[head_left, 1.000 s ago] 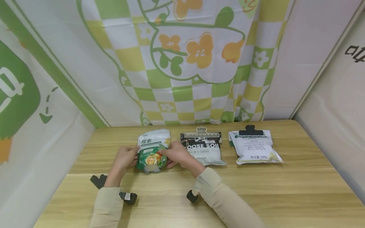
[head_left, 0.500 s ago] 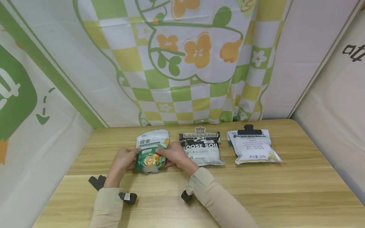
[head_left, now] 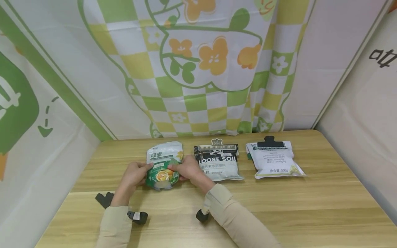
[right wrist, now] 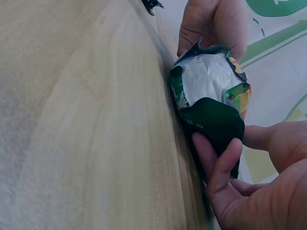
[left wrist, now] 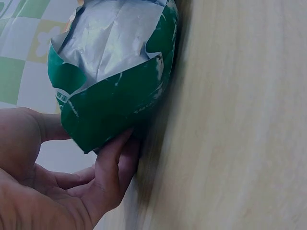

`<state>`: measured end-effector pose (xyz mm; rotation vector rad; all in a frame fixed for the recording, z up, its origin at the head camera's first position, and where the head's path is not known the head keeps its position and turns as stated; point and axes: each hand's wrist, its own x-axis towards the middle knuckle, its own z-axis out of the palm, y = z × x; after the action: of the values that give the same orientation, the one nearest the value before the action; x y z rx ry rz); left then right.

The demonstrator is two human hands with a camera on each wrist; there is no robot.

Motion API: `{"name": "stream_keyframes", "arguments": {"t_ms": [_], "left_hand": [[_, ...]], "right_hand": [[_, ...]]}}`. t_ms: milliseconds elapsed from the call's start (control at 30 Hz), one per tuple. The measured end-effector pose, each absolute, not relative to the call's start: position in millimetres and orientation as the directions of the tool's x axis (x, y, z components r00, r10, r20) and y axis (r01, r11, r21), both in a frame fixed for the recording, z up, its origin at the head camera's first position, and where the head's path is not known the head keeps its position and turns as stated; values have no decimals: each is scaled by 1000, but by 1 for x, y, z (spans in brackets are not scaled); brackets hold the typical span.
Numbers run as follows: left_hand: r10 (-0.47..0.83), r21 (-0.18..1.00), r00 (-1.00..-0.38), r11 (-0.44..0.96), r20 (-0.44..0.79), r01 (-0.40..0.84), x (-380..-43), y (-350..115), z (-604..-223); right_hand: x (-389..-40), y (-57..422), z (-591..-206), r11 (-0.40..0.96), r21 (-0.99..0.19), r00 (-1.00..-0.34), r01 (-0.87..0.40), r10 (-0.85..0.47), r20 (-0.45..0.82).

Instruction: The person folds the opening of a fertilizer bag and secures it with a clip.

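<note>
A green and white fertilizer bag (head_left: 163, 165) with oranges printed on its front lies at the left of the row on the table. My left hand (head_left: 134, 174) grips its left side, the thumb lying on the front. On the right side my right hand (head_left: 190, 169) pinches it, thumb over the front and fingers underneath. Both wrist views look at the bag's near end, where green flaps (left wrist: 112, 103) stand round a silvery folded panel (right wrist: 206, 76). Fingers of the right hand (right wrist: 268, 167) reach under the green flap in the right wrist view.
Right of it lie a black and white LOOSE SOIL bag (head_left: 221, 167) with a piano-patterned clip (head_left: 217, 147) and a white bag (head_left: 276, 163) with a black clip (head_left: 270, 142). A black object (head_left: 104, 199) shows beside the left wrist. A checked curtain (head_left: 198, 103) hangs behind the wooden table (head_left: 279, 213).
My left thumb has come further onto the front of the bag. The bag's position on the table is nearly unchanged, while the head view has shifted slightly.
</note>
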<state>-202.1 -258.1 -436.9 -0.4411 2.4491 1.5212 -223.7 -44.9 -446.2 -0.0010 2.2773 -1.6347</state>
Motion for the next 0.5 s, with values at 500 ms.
{"name": "stream_keyframes", "arguments": {"t_ms": [500], "left_hand": [[-103, 889, -957, 355, -271, -290, -199, -257, -421]], "right_hand": [[-217, -38, -430, 341, -935, -968, 102, -181, -172]]}}
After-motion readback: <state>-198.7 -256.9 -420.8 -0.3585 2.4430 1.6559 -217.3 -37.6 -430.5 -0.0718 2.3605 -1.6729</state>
